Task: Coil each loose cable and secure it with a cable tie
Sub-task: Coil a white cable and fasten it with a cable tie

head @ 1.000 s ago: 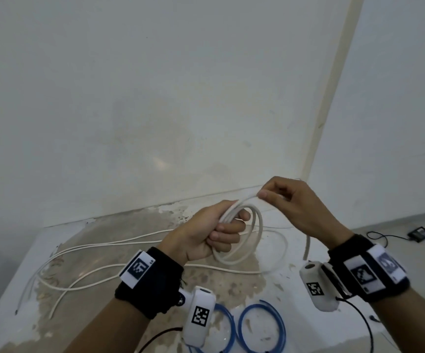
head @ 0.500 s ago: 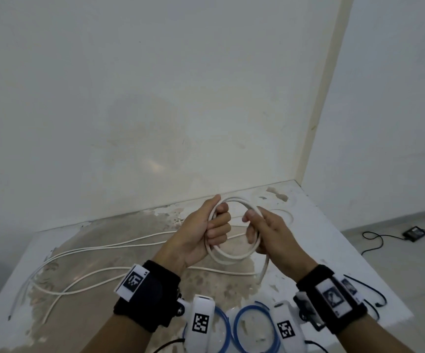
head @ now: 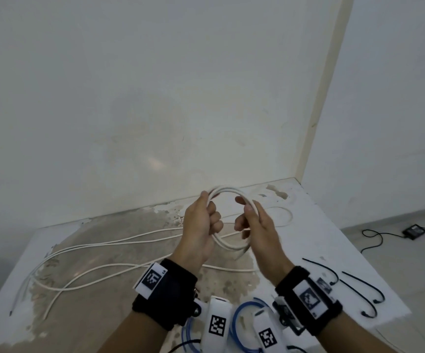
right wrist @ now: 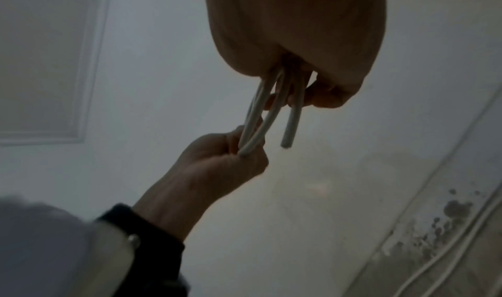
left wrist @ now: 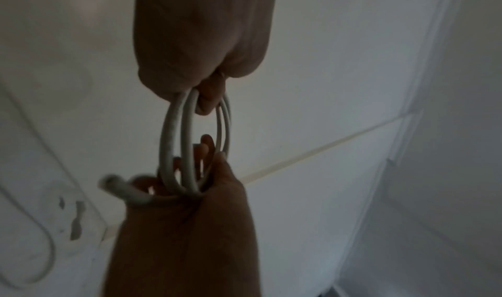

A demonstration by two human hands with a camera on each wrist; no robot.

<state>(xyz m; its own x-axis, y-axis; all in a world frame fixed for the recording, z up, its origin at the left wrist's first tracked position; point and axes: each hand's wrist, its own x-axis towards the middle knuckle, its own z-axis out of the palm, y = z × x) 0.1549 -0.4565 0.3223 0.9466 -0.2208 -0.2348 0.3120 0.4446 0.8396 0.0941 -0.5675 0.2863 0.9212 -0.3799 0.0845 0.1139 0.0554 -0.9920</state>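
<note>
A white cable coil [head: 228, 244] of a few loops hangs upright above the table between both hands. My left hand [head: 198, 225] grips its left side with fingers curled round the loops. On the coil's right side, my right hand [head: 257, 225] holds it with fingers curled through. The left wrist view shows the coil [left wrist: 174, 142] edge-on, running from the left hand [left wrist: 201, 44] to the right hand [left wrist: 184, 226]. A short free cable end [right wrist: 290, 125] sticks out below the right hand [right wrist: 293, 33], opposite the left hand [right wrist: 222, 157]. Black cable ties [head: 359, 284] lie on the table at the right.
Long loose white cables [head: 104, 244] sprawl across the worn white table [head: 333, 245], whose right edge lies just beyond the ties. Blue coiled cables [head: 242, 309] lie at the near edge under my wrists. A wall stands behind. A black adapter [head: 415, 229] with its lead sits on the floor.
My right hand came down from pinching the cable above the coil and now holds the coil's right side. The trailing length has been drawn up, leaving a short free end.
</note>
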